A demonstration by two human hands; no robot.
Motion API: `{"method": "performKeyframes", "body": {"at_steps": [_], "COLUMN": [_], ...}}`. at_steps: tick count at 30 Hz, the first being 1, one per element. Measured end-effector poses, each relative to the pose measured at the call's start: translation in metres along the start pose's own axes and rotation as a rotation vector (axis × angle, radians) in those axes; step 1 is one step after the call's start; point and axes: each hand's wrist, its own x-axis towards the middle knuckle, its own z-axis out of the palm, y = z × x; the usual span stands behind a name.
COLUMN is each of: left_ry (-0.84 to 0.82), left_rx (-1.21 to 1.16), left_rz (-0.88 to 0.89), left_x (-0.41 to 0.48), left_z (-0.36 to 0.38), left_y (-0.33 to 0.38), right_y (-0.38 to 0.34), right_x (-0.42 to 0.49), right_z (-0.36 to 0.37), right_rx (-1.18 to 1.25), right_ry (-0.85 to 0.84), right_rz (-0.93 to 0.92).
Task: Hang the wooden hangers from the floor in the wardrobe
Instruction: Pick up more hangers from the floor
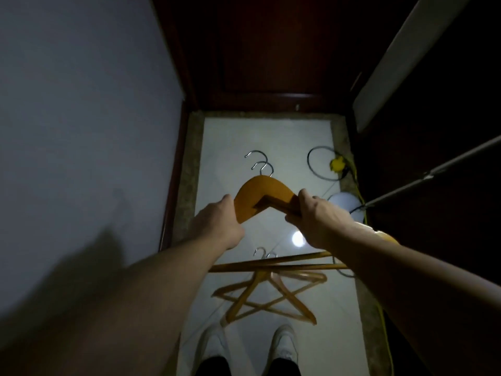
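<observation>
Standing over the pile [267, 294], I use it as my landmark: my white shoes [283, 346] sit just on my side of it, and it lies on the pale floor [217, 147] as a tangle of thin wooden hangers crossed over one another. I count perhaps three or four frames there, with two small hooks [261, 252] poking out at its far edge, but the overlap makes a firm count impossible. So most of the job is left, as I judge it.

Above and beyond the pile I hold a thick hanger [264, 192] up in both hands. My left hand [217, 226] is closed on its left end, my right hand [311, 221] clamped on its right arm. Two steel hooks show past its crown, so I may be holding two together; I cannot tell.

Right of the pile, my right forearm covers the ends of its long bars and something orange behind the arm. Farther right, a yellow cable [362, 202] runs along the floor edge to a plug, beside a looped black wire [322, 164] and a round white thing.

Beyond that the wardrobe [433, 240] is nearly black. A pale rail [447, 164] slants across it, and no hanger shows on the part I see
</observation>
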Motion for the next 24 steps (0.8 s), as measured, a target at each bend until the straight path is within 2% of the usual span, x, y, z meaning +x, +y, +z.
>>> {"method": "performKeyframes", "body": {"at_steps": [7,12,17,24], "left_ry": [0.143,0.247,0.301,0.512], "left_rx": [0.026,-0.061,-0.052,-0.077], "left_rz": [0.134,0.253,0.383,0.498], "left_x": [-0.060,-0.099,-0.146,-0.235], "left_z": [-0.150,-0.246,-0.328,-0.410], "left_y": [0.062,0.112,0.171,0.260], "right_y": [-0.025,-0.035,-0.034,-0.003], "right_x": [-0.065,-0.114,-0.182,-0.280], "right_z": [-0.155,-0.261,-0.358,-0.468], "right_rx": [0.018,0.116,0.050,0.121], "right_ry": [0.228,0.321,0.472,0.622], "right_rz": [-0.022,-0.006,0.040,0.036]}}
